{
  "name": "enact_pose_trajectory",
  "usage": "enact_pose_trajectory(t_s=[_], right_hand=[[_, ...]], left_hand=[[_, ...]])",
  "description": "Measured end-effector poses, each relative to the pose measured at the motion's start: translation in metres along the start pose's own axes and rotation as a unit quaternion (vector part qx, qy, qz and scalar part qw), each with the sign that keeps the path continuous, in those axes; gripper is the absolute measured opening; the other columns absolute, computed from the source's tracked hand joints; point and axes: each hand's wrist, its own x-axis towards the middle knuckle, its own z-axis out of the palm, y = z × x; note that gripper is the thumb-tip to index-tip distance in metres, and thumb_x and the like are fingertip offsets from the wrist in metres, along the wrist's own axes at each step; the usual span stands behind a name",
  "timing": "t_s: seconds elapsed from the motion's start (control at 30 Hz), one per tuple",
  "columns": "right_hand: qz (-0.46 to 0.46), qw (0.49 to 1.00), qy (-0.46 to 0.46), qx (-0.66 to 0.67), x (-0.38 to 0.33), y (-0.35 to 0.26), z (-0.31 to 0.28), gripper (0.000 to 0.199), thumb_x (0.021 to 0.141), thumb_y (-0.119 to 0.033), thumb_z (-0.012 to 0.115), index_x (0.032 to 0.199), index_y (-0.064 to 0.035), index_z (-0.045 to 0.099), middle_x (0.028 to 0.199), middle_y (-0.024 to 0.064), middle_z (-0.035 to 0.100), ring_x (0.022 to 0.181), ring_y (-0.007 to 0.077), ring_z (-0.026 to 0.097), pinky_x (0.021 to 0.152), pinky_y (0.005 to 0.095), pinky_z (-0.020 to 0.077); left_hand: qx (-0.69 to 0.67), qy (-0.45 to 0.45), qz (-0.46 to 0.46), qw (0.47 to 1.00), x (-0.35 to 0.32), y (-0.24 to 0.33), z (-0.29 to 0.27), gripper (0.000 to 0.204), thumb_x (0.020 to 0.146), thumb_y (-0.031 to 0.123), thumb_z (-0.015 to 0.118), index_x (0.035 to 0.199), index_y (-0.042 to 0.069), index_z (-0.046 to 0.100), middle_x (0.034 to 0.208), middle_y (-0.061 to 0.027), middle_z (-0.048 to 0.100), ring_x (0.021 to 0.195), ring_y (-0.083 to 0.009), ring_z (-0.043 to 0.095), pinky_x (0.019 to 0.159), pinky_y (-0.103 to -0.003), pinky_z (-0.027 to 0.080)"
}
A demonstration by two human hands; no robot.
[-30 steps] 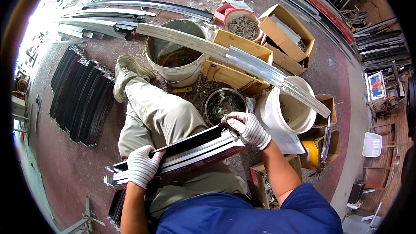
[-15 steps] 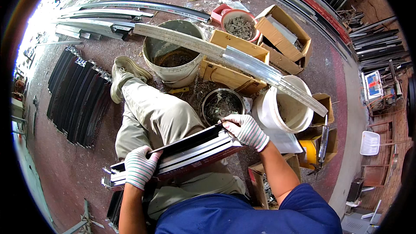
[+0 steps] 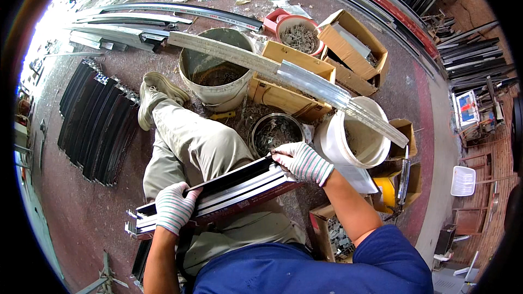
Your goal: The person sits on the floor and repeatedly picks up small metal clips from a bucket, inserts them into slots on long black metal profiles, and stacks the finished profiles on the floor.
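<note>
dark metal profiles [image 3: 218, 196] under both gloved hands, tan cartons [image 3: 289, 79] beyond

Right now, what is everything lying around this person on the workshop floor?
Metal profile: one, dark with silver edges, across the lap.
Round tin: one, holding small metal parts, past the knees.
Grey bucket: one, by the shoe.
White bucket: one, right of the tin.
Long silver rail: one, lying over both buckets.
Cardboard boxes: several, brown, behind the buckets.
Black strips: a row, on the floor at left.
Left hand: gloved, gripping the profile.
Right hand: gloved, at the profile's far end.
</note>
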Motion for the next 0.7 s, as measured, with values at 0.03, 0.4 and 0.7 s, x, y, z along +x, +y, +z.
enact_pose_trajectory(t_s=[0.03,0.4,0.7], right_hand=[[0.002,1.0,-0.004,-0.01,0.001,0.003,-0.002,0.018,0.107,-0.017,0.065,0.1,-0.0016,0.072,0.073,-0.0038,0.061,0.061,0.0058,0.052,0.056,0.0266,0.0428],[0.008,0.999,-0.012,-0.031,-0.003,-0.005,0.002,0.026,0.111,-0.02,0.058,0.091,-0.0028,0.061,0.068,0.0006,0.057,0.059,0.0119,0.056,0.057,0.0323,0.0493],[-0.115,0.981,-0.011,-0.159,0.011,-0.024,-0.027,0.029,0.096,-0.015,0.075,0.121,-0.0018,0.075,0.106,0.0155,0.076,0.097,0.0258,0.073,0.089,0.0376,0.0564]], left_hand=[[0.002,-0.003,-0.002,1.0,0.0,0.001,0.0,0.043,0.095,0.045,0.075,0.089,0.002,0.074,0.08,-0.0226,0.072,0.076,-0.0421,0.069,0.072,-0.048,0.052],[0.002,-0.035,-0.011,0.999,-0.001,0.003,-0.009,0.044,0.097,0.047,0.072,0.09,0.004,0.075,0.082,-0.0221,0.073,0.08,-0.0417,0.071,0.074,-0.047,0.053],[-0.01,-0.038,-0.006,0.999,0.0,0.009,-0.01,0.044,0.097,0.047,0.071,0.089,0.004,0.074,0.08,-0.0213,0.072,0.078,-0.0398,0.071,0.073,-0.046,0.052]])
